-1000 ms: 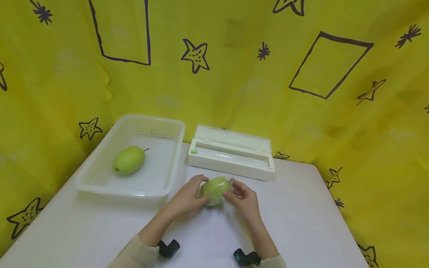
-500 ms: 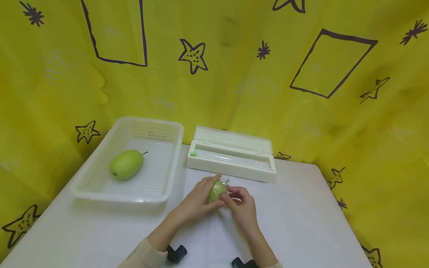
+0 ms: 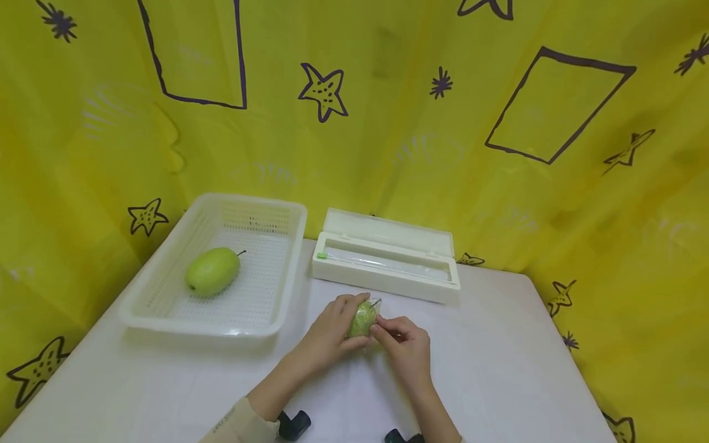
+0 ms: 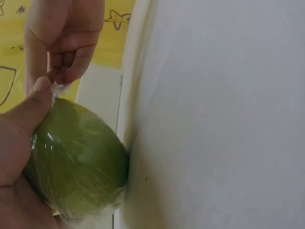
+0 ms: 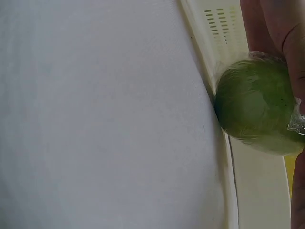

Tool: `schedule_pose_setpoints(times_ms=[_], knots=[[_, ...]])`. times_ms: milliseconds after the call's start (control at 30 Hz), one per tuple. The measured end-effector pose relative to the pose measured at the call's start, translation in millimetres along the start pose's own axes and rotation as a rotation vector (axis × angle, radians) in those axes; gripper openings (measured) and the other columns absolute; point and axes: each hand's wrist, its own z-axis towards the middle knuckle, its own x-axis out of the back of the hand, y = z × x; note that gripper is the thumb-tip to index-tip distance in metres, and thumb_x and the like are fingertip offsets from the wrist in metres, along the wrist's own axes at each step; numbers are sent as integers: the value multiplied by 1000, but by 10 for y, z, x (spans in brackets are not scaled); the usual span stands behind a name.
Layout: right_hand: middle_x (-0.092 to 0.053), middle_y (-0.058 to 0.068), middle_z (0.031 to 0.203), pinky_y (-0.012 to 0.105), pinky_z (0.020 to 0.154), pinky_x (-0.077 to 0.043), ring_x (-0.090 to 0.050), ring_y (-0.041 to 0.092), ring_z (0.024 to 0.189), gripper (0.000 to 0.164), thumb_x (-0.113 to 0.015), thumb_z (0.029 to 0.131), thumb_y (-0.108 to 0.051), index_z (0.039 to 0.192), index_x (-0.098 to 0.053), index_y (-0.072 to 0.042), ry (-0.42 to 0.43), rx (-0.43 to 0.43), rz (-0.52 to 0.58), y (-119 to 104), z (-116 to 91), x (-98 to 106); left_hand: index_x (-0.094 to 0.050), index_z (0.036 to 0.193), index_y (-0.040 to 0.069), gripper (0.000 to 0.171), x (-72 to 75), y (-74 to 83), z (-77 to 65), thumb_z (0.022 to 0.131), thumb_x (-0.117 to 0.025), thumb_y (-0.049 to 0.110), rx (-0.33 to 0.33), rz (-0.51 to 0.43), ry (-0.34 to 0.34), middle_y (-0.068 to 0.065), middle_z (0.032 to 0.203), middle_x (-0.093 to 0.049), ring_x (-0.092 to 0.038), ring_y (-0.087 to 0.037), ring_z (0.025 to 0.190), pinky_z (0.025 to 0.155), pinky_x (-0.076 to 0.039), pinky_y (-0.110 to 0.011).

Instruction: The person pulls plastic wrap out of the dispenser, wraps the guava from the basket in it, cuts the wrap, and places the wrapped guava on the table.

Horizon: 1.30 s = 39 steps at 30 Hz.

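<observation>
A green pear (image 3: 363, 319) in clear plastic wrap sits between both hands over the middle of the white table. My left hand (image 3: 331, 330) grips its left side, fingers over the far side and thumb along the near side. With thumb and forefinger, my right hand (image 3: 408, 346) pinches at the wrap on the pear's right side. Seen from the left wrist, the gathered film (image 4: 58, 89) bunches at the pear's tip, between the left thumb and the right fingers. A dark stem pokes up at the pear's far end. The right wrist view shows wrinkled film on its surface.
A white plastic basket (image 3: 260, 320) on the left holds an unwrapped green pear (image 3: 213, 271). Behind the hands lies a long white cling-film box (image 3: 384, 284), lid up, with a film roll inside and a green slider. A yellow patterned curtain (image 3: 376, 154) hangs behind the table.
The wrapped pear has turned, its stem end now pointing away. My left hand has shifted right around it, and my right fingertips have moved from its end to its near right side.
</observation>
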Motion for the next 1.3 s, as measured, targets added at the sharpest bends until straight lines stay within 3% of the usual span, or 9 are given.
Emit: schedule_pose_setpoints(times_ms=[133,267,333,400,500,667,933,1100,1300], knots=[[-76,12,92,20,61,-57,-70,9,71,16,-83,79,-4,94,-79,-3,28,63,-29,-38,-4,-36,-31,154,19,85,-1,-3,25,86,-73,48,-21,56,34,-14,136,-50,-53,-29,118,98,-47,-45],[-74,11,97,22,67,-59,-73,16,81,27,-75,88,-5,115,-73,-1,-34,210,-149,-84,-48,-67,-31,155,31,78,-20,2,25,90,-68,49,12,123,96,-17,133,-50,-57,-32,111,87,-52,-47],[-74,11,102,23,69,-59,-73,18,84,31,-73,90,-6,121,-70,0,-59,221,-168,-110,-65,-64,-30,155,39,72,-24,12,16,92,-65,51,42,130,105,-16,134,-50,-58,-33,108,82,-53,-47],[-74,10,107,23,70,-59,-73,19,87,27,-73,89,-6,116,-72,-1,-74,183,-153,-133,-71,-50,-32,153,42,68,-19,27,1,93,-63,52,64,120,113,-15,136,-50,-59,-34,110,80,-54,-49],[-73,7,113,24,73,-59,-72,23,97,16,-74,89,-7,104,-77,-5,-120,123,-117,-164,-68,-34,-39,152,35,66,16,53,-3,93,-66,46,58,107,136,-12,144,-49,-57,-35,120,88,-54,-52],[-67,5,123,26,78,-59,-67,25,108,14,-75,89,-15,103,-78,-11,-214,178,-208,-195,-53,-34,-41,153,17,71,96,64,1,91,-72,29,-12,154,160,-9,154,-44,-47,-30,137,108,-44,-49],[-70,-1,96,27,71,-59,-69,13,81,9,-78,87,-21,94,-76,-17,-240,84,-121,-174,-67,16,-3,162,21,92,160,-14,-29,96,-60,51,54,105,-11,-11,162,-28,-38,-31,143,111,-41,-48],[-73,2,89,25,71,-59,-69,11,79,9,-77,88,-19,91,-73,-11,-291,-16,-60,-119,-87,-31,-11,161,24,83,146,-54,-39,97,-58,50,52,86,-78,-12,154,-38,-47,-29,135,100,-51,-48],[-70,10,94,28,75,-59,-69,16,81,13,-74,90,-15,95,-70,-3,-337,-129,33,-106,-71,-12,-20,158,24,79,165,-76,-45,95,-60,50,29,73,-74,-9,148,-44,-50,-27,131,97,-52,-47]])
